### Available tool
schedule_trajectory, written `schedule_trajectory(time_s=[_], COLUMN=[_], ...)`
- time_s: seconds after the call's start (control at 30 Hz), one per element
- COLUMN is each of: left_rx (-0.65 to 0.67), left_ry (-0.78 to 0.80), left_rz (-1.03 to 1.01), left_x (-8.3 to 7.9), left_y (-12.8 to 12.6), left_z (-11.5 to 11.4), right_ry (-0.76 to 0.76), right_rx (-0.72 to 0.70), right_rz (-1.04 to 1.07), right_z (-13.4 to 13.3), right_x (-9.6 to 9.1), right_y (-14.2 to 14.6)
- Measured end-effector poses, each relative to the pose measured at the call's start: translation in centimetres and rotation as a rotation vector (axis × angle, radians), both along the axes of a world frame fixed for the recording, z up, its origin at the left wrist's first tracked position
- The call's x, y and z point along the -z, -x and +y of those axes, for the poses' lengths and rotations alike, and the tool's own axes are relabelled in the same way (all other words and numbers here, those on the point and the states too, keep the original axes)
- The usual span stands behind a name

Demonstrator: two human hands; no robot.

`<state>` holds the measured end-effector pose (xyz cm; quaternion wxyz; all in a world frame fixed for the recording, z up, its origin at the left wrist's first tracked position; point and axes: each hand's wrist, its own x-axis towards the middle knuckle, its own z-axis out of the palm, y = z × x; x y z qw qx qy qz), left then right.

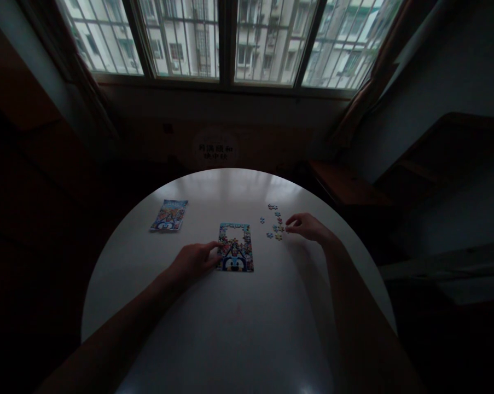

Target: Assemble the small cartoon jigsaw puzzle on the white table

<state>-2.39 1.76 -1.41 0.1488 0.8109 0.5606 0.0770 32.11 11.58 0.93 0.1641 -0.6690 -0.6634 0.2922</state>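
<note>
A partly assembled jigsaw puzzle [236, 262] lies flat on the white table, with an unfilled gap in its upper part. My left hand [195, 257] is at the puzzle's left edge, index finger stretched onto it and thumb apart from it, holding nothing. To the right, several loose puzzle pieces [278, 229] are scattered in a loose column. My right hand [308, 227] is just beside them, its fingers bent and slightly apart, with fingertips close to the nearest pieces. No piece is plainly visible between those fingers.
On the table's left side lies a printed packet [168, 216] with a picture like the puzzle's. The round white table [230, 334] has its curved far edge below a barred window [226, 44]. A brown wooden piece of furniture [337, 178] stands beyond the table at the right.
</note>
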Motion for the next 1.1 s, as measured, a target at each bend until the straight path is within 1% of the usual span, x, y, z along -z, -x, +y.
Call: schedule_trajectory(time_s=[0.27,0.4,0.63,1.1], left_rx=[0.008,0.005,0.004,0.014], left_ry=[-0.009,-0.005,0.000,-0.003], left_rz=[-0.017,-0.010,0.002,-0.012], left_x=[-0.1,-0.1,-0.3,0.0], left_y=[0.0,-0.1,-0.1,0.0], left_z=[-0.1,-0.1,0.0,0.0], right_ry=[-0.055,-0.089,-0.092,-0.120], right_rx=[-0.040,-0.018,-0.002,0.040], right_rz=[-0.030,-0.031,-0.055,-0.113], right_z=[-0.1,0.0,0.1,0.3], right_x=[0.4,0.8,1.9,2.5], right_y=[-0.1,0.0,0.7,0.7])
